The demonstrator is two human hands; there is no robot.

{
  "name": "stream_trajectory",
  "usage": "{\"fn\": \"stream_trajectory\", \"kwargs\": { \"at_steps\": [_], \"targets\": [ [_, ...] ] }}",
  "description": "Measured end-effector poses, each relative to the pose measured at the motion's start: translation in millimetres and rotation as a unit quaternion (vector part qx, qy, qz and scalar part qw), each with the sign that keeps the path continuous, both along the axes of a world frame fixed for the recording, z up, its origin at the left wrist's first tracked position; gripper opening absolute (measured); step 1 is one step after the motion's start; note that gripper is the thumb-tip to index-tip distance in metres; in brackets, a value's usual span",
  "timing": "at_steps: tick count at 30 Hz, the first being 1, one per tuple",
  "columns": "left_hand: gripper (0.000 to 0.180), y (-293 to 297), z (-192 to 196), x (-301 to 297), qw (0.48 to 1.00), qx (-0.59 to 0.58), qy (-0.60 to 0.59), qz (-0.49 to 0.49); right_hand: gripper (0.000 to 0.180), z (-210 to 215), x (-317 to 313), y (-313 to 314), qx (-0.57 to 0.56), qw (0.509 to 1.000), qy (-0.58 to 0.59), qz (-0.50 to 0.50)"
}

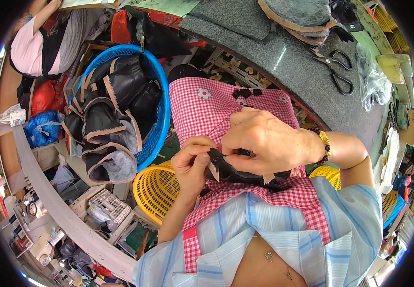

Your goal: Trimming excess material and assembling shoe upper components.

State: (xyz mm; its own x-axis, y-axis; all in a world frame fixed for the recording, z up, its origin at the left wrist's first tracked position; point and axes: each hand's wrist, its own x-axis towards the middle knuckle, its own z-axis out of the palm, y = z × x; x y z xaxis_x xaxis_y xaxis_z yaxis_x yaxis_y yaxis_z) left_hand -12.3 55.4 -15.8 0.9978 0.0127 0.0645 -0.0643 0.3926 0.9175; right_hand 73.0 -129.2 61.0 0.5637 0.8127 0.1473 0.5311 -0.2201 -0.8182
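In my lap, against a red-and-white checked apron point(195, 103), lies a black leather shoe upper point(238, 177) with tan edging. My left hand point(193, 162) pinches its left corner between thumb and fingers. Just to the right, my right hand point(259, 141) is closed on the upper's top edge, knuckles up, hiding much of the piece. Whether its fingers also hold something small cannot be made out. Left of my lap, a blue basket point(161, 91) is heaped with black uppers point(104, 117) that have tan edges and grey fleece lining.
A grey stone-like worktop point(283, 60) curves across the far right, bearing black-handled scissors point(335, 69), fleece-lined pieces point(298, 14) and clear plastic point(372, 79). A yellow basket point(156, 191) stands by my left forearm. Another person point(49, 43) sits at the far left.
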Motion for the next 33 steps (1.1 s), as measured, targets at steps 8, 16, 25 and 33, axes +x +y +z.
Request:
{"fn": "stream_trajectory", "kwargs": {
  "at_steps": [8, 16, 25, 33],
  "targets": [
    [0.005, -6, 14, -5, 0.992, 0.114, 0.027, 0.054, 0.014, -1, 0, 4, 0.047, 0.997, -0.06, 0.0],
    [0.015, -12, 19, 0, 0.993, 0.073, 0.081, 0.047, 0.02, -13, 6, 1, 0.059, 0.932, -0.352, 0.068],
    [0.016, -18, 19, 0, 0.993, 0.067, 0.072, 0.064, 0.039, -7, 10, -1, 0.025, 0.939, -0.326, 0.107],
    [0.019, -18, 20, 0, 0.991, 0.025, 0.115, 0.059, 0.024, -13, 5, -2, 0.053, 0.953, -0.288, 0.074]
  ]
}}
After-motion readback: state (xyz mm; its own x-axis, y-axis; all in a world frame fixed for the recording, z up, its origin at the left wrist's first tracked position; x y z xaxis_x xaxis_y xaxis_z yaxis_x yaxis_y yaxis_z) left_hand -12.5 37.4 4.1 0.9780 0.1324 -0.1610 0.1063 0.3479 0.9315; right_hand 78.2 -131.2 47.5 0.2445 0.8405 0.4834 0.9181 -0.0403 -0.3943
